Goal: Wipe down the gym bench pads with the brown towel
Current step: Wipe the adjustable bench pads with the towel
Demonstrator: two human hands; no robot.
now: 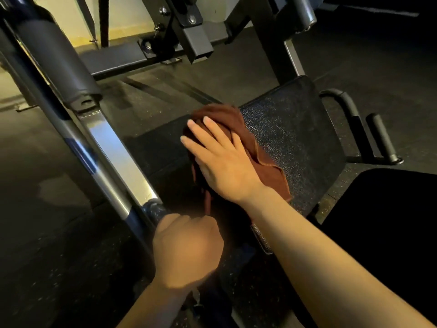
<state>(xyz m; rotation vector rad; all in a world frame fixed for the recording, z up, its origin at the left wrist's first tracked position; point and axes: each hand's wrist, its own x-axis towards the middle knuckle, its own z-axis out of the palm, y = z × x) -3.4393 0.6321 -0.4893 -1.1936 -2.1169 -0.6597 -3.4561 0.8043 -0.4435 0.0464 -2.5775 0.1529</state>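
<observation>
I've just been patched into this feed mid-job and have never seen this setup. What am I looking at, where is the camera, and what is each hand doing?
There is one picture, taken by a wide-angle camera worn on a person's head, looking forward and down. No robot is involved: the two bare arms coming in from the bottom are the person's own.

The right hand lies with fingers spread flat on a brown towel, pressing it onto a black textured bench pad. The towel is bunched under the palm, and part of it hangs over the pad's left edge.

The left hand is curled in a fist around the lower end of a slanted metal frame bar of the gym machine.

Further up that bar sits a grey roller pad. To the right of the bench pad is a black handle. Everything stands on a dark floor.
</observation>
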